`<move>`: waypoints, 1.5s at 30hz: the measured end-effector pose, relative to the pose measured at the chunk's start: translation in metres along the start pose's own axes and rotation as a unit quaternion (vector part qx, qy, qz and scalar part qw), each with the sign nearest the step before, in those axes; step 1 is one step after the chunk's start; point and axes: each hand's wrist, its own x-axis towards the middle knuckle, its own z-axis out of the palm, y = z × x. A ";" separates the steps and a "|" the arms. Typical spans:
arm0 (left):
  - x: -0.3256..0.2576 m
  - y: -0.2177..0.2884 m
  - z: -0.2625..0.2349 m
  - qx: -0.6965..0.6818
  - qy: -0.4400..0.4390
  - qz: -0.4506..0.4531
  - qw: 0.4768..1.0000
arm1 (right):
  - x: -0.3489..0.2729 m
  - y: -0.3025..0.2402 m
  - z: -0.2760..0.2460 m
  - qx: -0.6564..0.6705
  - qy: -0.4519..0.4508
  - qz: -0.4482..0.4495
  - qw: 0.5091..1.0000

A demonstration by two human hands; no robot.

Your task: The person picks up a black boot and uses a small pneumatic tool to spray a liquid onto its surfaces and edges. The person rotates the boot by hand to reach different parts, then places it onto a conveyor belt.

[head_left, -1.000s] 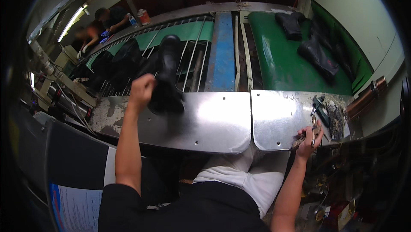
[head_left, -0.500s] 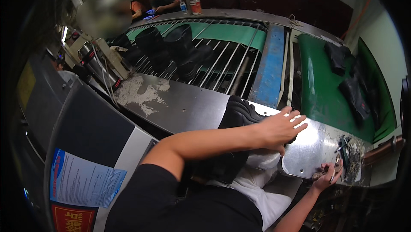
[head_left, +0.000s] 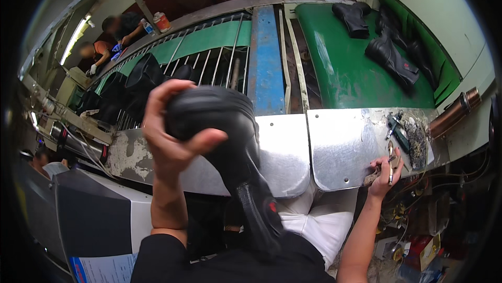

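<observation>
A black leather boot is raised in front of me, partly blurred. My left hand grips its rounded foot end, thumb on the near side, while the shaft slants down toward my lap. A small red mark shows on the shaft. Over the right part of the metal worktop, my right hand holds a slim silver and brass-coloured metal tool between its fingers. Its exact kind is unclear. Close to that hand lies a dark green hand tool.
Several black boots lie on the green belt at right. Others stand on the metal roller rack at left, beyond the worktop. A copper-coloured cylinder juts in at right. Two people work at the far left.
My left hand has lifted the boot from low in front of me and now grips its foot end. The right hand keeps the slim tool. The view has shifted.
</observation>
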 end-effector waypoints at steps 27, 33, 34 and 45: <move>0.057 -0.142 0.061 -0.277 -0.109 -0.206 0.932 | -0.041 -0.037 0.192 0.122 -0.327 0.039 0.936; 0.059 -0.158 0.062 -0.316 -0.108 -0.236 0.913 | -0.064 -0.020 0.163 0.115 -0.397 0.050 0.909; 0.059 -0.160 0.062 -0.306 -0.109 -0.232 0.917 | -0.068 -0.020 0.161 0.104 -0.394 0.036 0.913; 0.036 -0.196 0.050 -0.328 -0.053 -0.297 0.895 | -0.106 -0.013 0.132 0.189 -0.296 0.214 0.911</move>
